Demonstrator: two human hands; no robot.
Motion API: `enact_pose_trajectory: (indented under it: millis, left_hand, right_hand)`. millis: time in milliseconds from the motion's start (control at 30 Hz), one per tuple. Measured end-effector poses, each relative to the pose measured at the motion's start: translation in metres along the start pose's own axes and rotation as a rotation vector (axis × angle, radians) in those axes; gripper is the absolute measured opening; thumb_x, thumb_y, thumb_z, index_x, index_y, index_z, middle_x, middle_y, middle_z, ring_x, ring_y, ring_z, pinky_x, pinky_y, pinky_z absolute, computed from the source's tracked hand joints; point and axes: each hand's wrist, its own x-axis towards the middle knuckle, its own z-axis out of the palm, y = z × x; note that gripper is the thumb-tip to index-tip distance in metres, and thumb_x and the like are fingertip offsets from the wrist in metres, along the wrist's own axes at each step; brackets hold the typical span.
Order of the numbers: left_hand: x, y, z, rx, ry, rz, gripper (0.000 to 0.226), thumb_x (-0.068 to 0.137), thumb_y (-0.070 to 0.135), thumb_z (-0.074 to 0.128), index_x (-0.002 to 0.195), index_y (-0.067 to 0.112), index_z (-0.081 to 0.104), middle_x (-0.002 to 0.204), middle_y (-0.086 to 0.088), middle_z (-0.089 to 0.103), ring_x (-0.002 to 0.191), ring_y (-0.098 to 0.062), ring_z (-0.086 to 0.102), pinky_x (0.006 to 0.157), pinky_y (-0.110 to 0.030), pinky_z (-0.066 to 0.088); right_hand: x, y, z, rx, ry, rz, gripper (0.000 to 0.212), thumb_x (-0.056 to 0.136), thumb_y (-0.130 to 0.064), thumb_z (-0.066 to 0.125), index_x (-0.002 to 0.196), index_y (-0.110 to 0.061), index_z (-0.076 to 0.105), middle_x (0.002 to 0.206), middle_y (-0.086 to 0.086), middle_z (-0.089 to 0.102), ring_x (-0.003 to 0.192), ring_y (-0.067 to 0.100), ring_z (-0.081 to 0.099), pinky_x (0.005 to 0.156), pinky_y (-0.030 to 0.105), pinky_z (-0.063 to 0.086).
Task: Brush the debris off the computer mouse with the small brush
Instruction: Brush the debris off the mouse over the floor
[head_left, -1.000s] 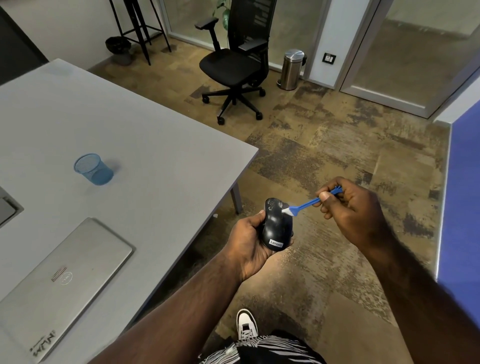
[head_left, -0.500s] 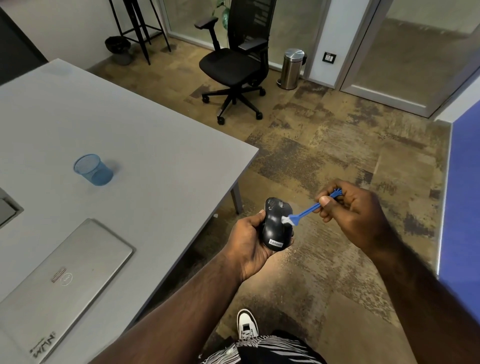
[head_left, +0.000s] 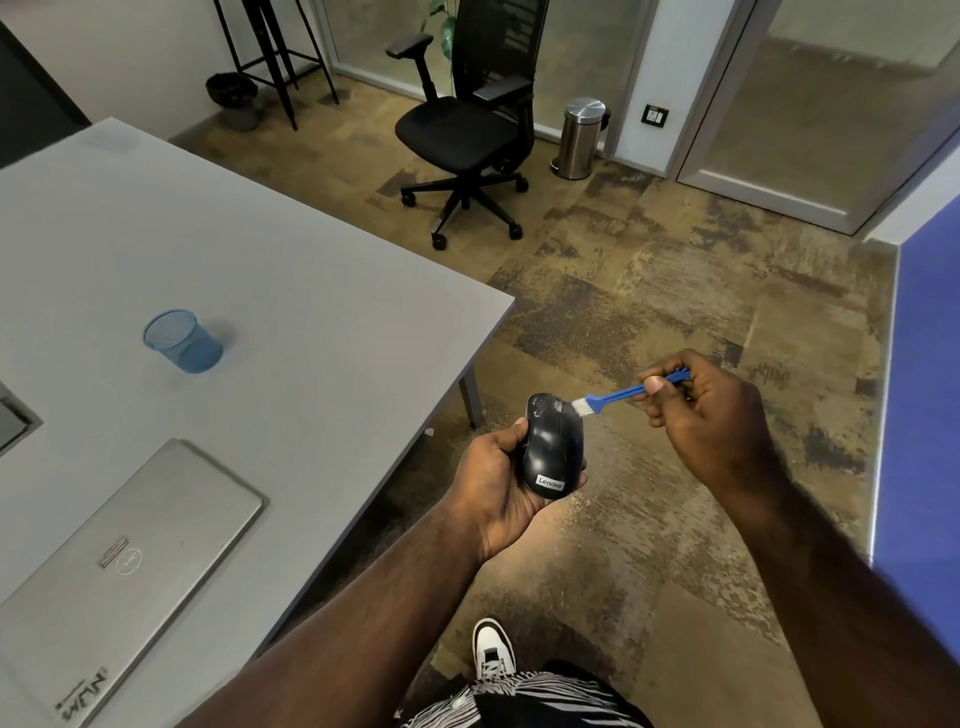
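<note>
A black computer mouse (head_left: 551, 447) with a Lenovo label rests in my left hand (head_left: 493, 480), held over the floor just off the table's corner. Pale specks of debris show on its far end. My right hand (head_left: 706, 415) pinches the handle of a small blue brush (head_left: 618, 395). The brush's white bristles touch the mouse's upper right edge near its front.
A grey table (head_left: 291, 322) lies to the left, bearing a blue mesh cup (head_left: 182, 340) and a closed silver laptop (head_left: 130, 561). A black office chair (head_left: 467, 130) and a steel bin (head_left: 579, 137) stand further off on the carpet. A blue wall (head_left: 924, 374) runs along the right.
The brush head swept down over the mouse's middle half a second ago and is now back up at the upper right edge. My left hand has kept the mouse nearly still.
</note>
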Motion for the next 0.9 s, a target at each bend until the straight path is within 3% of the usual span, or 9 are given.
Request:
enact_pose_trajectory:
  millis: [133,200,300,400,567,667,767,900]
  left_hand:
    - [0.0,0.0,-0.002,-0.018,-0.006,0.008,0.043,0.102,0.028,0.033,0.128,0.002,0.055,0.114,-0.023,0.067,0.092,-0.035,0.065,0.092,-0.05,0.047]
    - [-0.001,-0.001,-0.003,-0.039,0.0,0.015,0.043,0.102,0.028,0.033,0.128,0.003,0.056,0.122,-0.02,0.065,0.098,-0.033,0.065,0.091,-0.051,0.048]
    - [-0.002,0.0,-0.002,-0.026,-0.024,0.009,0.044,0.102,0.029,0.032,0.128,0.001,0.054,0.12,-0.024,0.064,0.092,-0.036,0.066,0.086,-0.048,0.052]
    - [-0.004,0.002,-0.001,-0.013,-0.031,0.01,0.046,0.101,0.03,0.033,0.129,0.0,0.053,0.115,-0.027,0.063,0.09,-0.037,0.065,0.083,-0.047,0.054]
    - [-0.004,0.0,0.0,-0.048,-0.036,0.018,0.042,0.101,0.027,0.034,0.122,0.0,0.06,0.118,-0.022,0.066,0.092,-0.035,0.066,0.081,-0.046,0.055]
    - [-0.006,-0.001,-0.001,-0.018,-0.046,0.014,0.043,0.1,0.027,0.034,0.118,-0.001,0.062,0.111,-0.027,0.066,0.089,-0.037,0.064,0.083,-0.047,0.053]
    - [-0.009,-0.001,0.002,0.019,-0.042,0.005,0.045,0.1,0.028,0.034,0.126,-0.002,0.055,0.119,-0.029,0.059,0.09,-0.038,0.063,0.087,-0.047,0.051]
    - [-0.009,-0.002,0.003,0.042,-0.008,0.019,0.044,0.101,0.028,0.034,0.128,0.0,0.055,0.118,-0.027,0.06,0.088,-0.036,0.063,0.087,-0.048,0.051]
  right_hand:
    - [-0.007,-0.002,-0.007,0.203,-0.173,-0.081,0.015,0.091,-0.02,0.058,0.082,-0.03,0.064,0.069,-0.002,0.068,0.059,0.011,0.066,0.057,0.026,0.057]
    - [-0.01,-0.003,-0.007,0.247,-0.229,-0.098,0.016,0.09,-0.018,0.058,0.081,-0.03,0.064,0.072,-0.001,0.069,0.059,0.01,0.065,0.057,0.023,0.055]
    - [-0.011,0.004,-0.003,0.138,-0.074,-0.036,0.025,0.095,-0.009,0.06,0.086,-0.033,0.064,0.066,-0.003,0.068,0.061,0.012,0.067,0.061,0.035,0.06]
    - [-0.012,0.004,-0.002,0.102,0.058,0.017,0.022,0.095,-0.016,0.06,0.088,-0.036,0.063,0.066,-0.005,0.067,0.063,0.015,0.068,0.063,0.043,0.061]
    - [-0.023,0.0,-0.004,0.202,-0.097,-0.083,0.011,0.091,-0.03,0.054,0.086,-0.034,0.064,0.072,-0.008,0.069,0.062,0.012,0.068,0.058,0.029,0.057]
    - [-0.017,0.005,-0.001,0.113,0.03,0.002,0.011,0.094,-0.024,0.058,0.088,-0.031,0.064,0.065,-0.006,0.067,0.062,0.011,0.067,0.06,0.038,0.059]
    - [-0.014,0.006,0.002,0.087,0.095,0.079,0.015,0.097,-0.011,0.059,0.093,-0.024,0.064,0.07,-0.008,0.068,0.063,0.007,0.067,0.065,0.044,0.061]
    - [-0.02,0.001,0.002,0.238,-0.036,0.015,0.014,0.094,-0.015,0.057,0.088,-0.025,0.065,0.068,0.002,0.068,0.062,0.01,0.067,0.062,0.031,0.059]
